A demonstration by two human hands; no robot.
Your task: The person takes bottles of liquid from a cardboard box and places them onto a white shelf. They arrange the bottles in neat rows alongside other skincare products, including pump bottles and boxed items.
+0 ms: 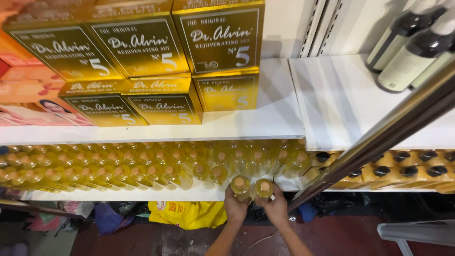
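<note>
1. Low centre of the frame: left hand (235, 207) grips one yellow bottle (240, 186); right hand (276, 207) grips its neighbour (264, 188), both at the white shelf's (118, 194) front edge.
2. Gold boxes (142, 47) fill the upper left.
3. A yellow bag (189, 213) lies on the dark red floor (341, 237).

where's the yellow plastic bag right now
In the head view the yellow plastic bag lies low and left of centre, on the floor under the bottle shelf, just left of the left hand.
</note>
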